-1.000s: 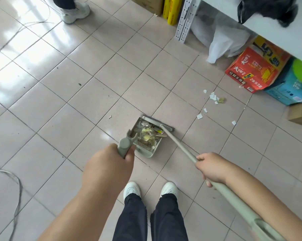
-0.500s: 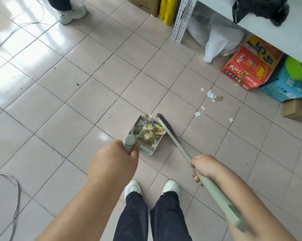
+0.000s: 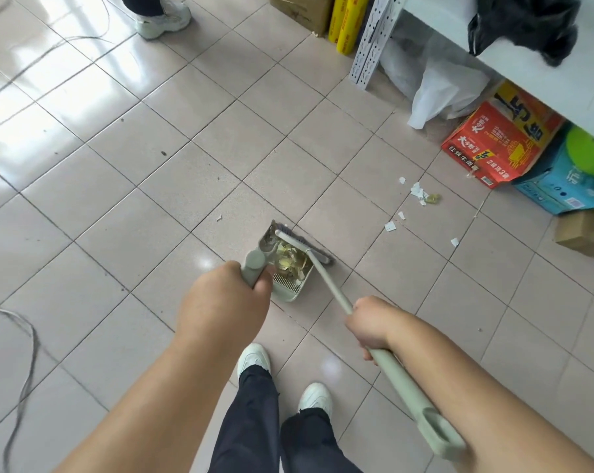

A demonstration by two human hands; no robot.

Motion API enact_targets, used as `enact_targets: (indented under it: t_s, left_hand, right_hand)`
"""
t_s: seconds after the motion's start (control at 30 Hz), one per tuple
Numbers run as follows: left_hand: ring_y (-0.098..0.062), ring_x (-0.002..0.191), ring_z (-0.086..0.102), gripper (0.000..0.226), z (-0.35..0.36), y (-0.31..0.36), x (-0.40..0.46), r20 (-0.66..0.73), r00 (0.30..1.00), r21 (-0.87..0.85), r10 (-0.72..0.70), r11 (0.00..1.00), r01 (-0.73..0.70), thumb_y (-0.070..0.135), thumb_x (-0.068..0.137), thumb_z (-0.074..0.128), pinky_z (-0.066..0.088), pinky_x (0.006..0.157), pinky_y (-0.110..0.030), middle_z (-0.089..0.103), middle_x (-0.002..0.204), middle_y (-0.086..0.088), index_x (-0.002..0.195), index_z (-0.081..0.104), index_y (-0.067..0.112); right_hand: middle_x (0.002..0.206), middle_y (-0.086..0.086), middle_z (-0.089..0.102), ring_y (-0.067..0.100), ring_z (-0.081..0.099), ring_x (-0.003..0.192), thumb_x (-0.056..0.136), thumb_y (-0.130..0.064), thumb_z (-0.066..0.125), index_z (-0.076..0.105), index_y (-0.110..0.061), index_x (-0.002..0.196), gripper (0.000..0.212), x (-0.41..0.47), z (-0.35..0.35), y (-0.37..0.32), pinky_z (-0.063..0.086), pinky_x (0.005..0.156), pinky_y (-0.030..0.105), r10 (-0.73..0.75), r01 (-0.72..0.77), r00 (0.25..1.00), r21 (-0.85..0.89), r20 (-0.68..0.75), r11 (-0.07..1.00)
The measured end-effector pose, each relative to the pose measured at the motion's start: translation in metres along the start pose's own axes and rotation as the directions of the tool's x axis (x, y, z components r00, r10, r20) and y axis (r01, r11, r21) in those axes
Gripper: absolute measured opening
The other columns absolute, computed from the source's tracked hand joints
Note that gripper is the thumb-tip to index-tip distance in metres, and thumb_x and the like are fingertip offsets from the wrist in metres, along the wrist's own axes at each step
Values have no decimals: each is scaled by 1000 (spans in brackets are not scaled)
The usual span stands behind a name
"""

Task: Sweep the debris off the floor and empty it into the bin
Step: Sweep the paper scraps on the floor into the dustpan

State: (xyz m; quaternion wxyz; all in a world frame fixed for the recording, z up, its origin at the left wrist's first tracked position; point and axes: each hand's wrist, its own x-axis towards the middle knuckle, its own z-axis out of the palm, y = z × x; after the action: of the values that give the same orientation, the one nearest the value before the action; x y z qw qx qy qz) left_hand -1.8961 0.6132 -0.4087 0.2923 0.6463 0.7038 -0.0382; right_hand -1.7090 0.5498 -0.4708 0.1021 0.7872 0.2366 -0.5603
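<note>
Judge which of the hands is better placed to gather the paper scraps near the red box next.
Right, probably. The right hand grips the broom, and the scraps lie on its side. The left hand holds the dustpan, already loaded.

Showing sage-green dustpan [image 3: 290,291] and broom [image 3: 326,278], yellowish debris [image 3: 290,259], white scraps [image 3: 418,192], red carton [image 3: 493,145] far right, beige grid-lined tiles [image 3: 186,199].

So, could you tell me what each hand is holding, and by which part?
The left hand grips the dustpan by its handle; the right hand grips the broom partway along its pole.
</note>
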Motion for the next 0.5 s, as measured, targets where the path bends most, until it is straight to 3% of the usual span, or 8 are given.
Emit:
enact_targets:
  t_s: [0.33,0.5]
  left_hand:
    - [-29,64,56,50,-6,-41,-46,-80,985,-96,-152,985,144,59,89,41,39,52,-31,58,61,-6,68,52,14]
    - [-28,61,55,51,-15,-75,-49,-106,965,-134,-241,965,226,59,90,39,38,51,-31,59,61,-7,70,55,14]
  right_hand:
    - [65,16,53,20,51,38,90,-6,33,48,-2,123,36,-28,23,3,42,39,18,-97,110,990,-132,99,985]
    - [67,15,51,20,50,37,91,-5,35,47,-6,107,20,-29,49,-23,41,37,17,-128,148,982,-149,139,978]
